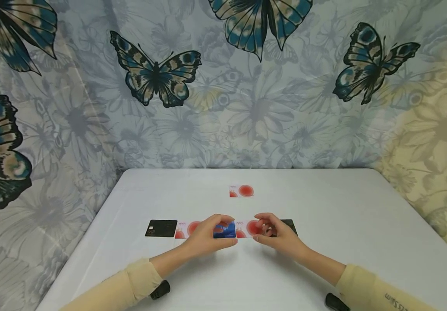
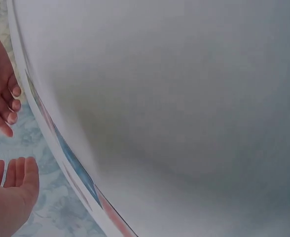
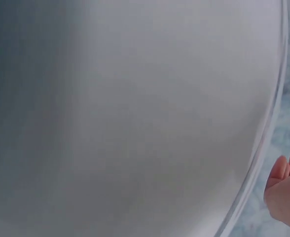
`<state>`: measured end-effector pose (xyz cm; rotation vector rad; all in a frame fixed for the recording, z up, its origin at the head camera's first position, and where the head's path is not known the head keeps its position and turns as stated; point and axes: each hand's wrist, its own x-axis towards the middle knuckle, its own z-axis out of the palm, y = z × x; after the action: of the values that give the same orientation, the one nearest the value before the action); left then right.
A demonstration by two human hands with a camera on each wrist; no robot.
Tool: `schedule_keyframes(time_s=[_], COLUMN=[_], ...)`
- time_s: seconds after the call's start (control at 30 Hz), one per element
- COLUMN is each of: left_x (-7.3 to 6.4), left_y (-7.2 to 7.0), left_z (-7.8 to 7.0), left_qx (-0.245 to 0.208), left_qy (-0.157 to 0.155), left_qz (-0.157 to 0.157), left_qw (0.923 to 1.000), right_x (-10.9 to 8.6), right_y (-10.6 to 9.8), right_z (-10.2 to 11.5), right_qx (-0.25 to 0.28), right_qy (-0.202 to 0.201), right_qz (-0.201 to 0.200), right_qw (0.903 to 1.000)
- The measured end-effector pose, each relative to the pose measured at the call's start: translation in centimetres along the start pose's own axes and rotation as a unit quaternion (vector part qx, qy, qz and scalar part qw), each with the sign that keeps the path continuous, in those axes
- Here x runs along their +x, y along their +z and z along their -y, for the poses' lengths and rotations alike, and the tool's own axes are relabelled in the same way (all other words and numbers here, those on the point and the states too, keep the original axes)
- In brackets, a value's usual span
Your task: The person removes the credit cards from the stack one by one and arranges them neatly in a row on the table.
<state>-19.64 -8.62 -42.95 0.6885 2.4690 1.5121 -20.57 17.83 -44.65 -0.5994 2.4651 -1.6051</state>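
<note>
A row of cards lies on the white table (image 1: 192,280). From the left come a black VIP card (image 1: 161,229), a pink-and-white card (image 1: 181,230), a blue card (image 1: 225,233), another pink-and-white card (image 1: 242,228) and a dark card (image 1: 290,224). My left hand (image 1: 203,236) hovers over the blue card, thumb and fingers apart, and partly covers it. Above the dark card and the right end of the pink one is my right hand (image 1: 281,235), its fingers loosely bent around nothing. Both hands (image 2: 9,202) also appear in the left wrist view, holding nothing.
A single pink-and-white card (image 1: 241,191) lies farther back on the table. Behind the table hangs a butterfly-patterned cloth (image 1: 247,108). Black straps or devices (image 1: 160,289) sit under both forearms.
</note>
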Motion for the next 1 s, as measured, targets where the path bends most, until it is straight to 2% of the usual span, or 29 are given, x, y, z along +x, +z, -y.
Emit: schedule_keyframes(time_s=[0.23, 0.7, 0.87, 1.0], left_x=[-1.2, -1.8, -1.1, 0.2], left_y=[0.6, 0.7, 0.0, -0.6], left_z=[-0.6, -1.2, -0.6, 0.2], left_qx=[-0.034, -0.053, -0.045, -0.039], left_qy=[-0.001, -0.023, -0.028, -0.028], left_qz=[0.002, 0.021, 0.039, 0.038], left_qw=[0.9994, 0.9981, 0.9978, 0.9981], right_x=[-1.0, -1.4, -0.5, 0.5], right_y=[1.5, 1.6, 0.8, -0.1], right_z=[0.9, 1.2, 1.1, 0.8], right_qx=[0.014, 0.021, -0.015, -0.028], right_qy=[-0.027, -0.048, -0.060, -0.037], right_qz=[0.017, 0.029, 0.024, 0.028], right_qw=[0.9994, 0.9982, 0.9978, 0.9985])
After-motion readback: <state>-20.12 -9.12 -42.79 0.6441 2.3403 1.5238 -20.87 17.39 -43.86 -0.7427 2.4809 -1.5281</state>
